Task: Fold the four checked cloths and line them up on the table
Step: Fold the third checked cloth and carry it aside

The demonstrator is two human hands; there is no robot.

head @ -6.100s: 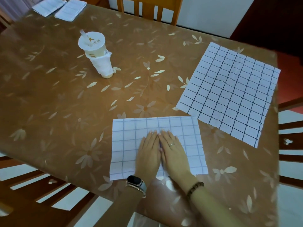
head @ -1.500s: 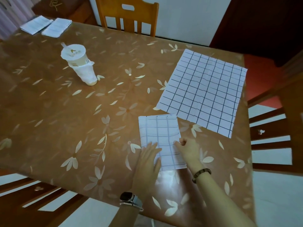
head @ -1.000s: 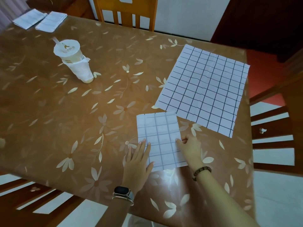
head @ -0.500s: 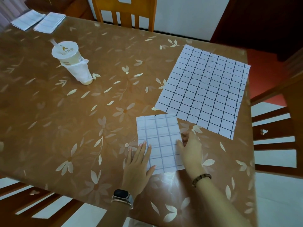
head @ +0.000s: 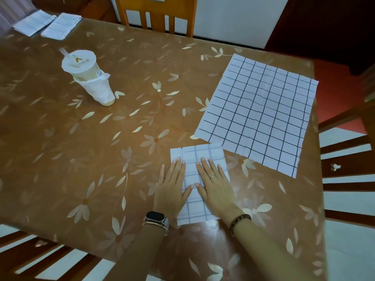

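Note:
A folded checked cloth (head: 199,157) lies near the table's front edge as a narrow upright rectangle. My left hand (head: 172,188) presses flat on its left side, fingers straight. My right hand (head: 215,185) lies flat on its right side, fingers spread. An unfolded checked cloth (head: 257,112) is spread flat just behind and to the right, reaching the table's right edge. Two folded checked cloths (head: 34,22) (head: 61,26) lie side by side at the far left corner.
A sealed drink cup with a straw (head: 89,78), wrapped in a white bag, stands at the mid-left of the brown flowered table (head: 121,138). A wooden chair (head: 156,15) stands at the far side, another chair (head: 349,155) at the right, a third at the near left.
The cloth went from a wide half-fold to a narrow rectangle. In the last half second both my hands moved from its side edges onto its top and now press it flat.

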